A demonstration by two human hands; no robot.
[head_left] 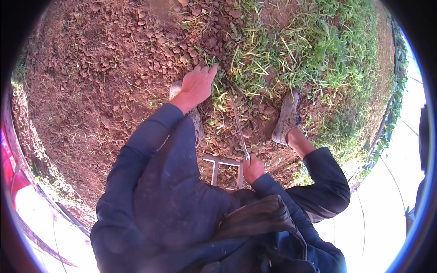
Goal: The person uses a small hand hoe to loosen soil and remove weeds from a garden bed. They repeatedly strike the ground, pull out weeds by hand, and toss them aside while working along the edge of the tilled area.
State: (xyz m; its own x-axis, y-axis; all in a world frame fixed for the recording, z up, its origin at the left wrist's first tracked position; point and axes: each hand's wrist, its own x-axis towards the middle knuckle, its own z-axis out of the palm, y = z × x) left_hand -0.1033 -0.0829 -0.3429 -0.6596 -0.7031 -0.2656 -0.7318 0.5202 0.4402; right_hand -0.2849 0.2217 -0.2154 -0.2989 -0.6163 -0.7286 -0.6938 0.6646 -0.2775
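Note:
My left hand [198, 84] reaches over the line where bare soil meets the green plants. Its fingers point away from me and slightly apart, near a few leaves, and I see nothing held in it. Low in front of my lap, my right hand [253, 169] is shut around the near end of a sickle [238, 123]. The sickle's long, thin metal blade runs forward between my feet and bends at its far tip among cut stems [222, 99]. The hand hides the handle.
Leafy green plants [331, 51] with pale stems cover the right side. Cloddy reddish soil [102, 85] spreads left. My shoes [287, 117] stand either side of the blade. A metal frame [223, 161] sits under me. Bright plastic sheeting [379, 191] borders the right.

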